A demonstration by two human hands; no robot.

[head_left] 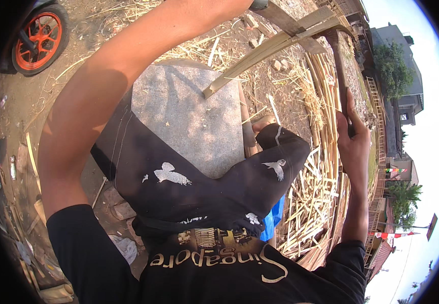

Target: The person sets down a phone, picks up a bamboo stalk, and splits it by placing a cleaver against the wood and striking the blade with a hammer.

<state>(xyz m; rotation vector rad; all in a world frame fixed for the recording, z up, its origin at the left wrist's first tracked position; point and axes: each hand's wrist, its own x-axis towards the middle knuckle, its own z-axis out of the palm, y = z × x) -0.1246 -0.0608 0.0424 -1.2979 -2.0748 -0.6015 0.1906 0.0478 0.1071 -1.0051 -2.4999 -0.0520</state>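
Note:
My left arm reaches across to the top edge. There my left hand (231, 6), partly cut off, holds the handle of a broad-bladed knife (279, 19). Its blade crosses the upper part of a bamboo piece (260, 54) and appears lodged in it, with the tip sticking out on the right side. The bamboo leans, its lower end resting on a grey stone slab (186, 119) between my legs. At the right, my right hand (353, 137) is closed around the handle of a hammer (342, 66). The hammer head is raised close to the bamboo's upper end.
Long bamboo strips (326, 106) and a heap of short split pieces (310, 207) lie to the right. Straw-like shavings litter the ground ahead. An orange motorbike wheel (38, 41) stands at the far left. My bent legs flank the slab, with a bare foot (264, 123) beside it.

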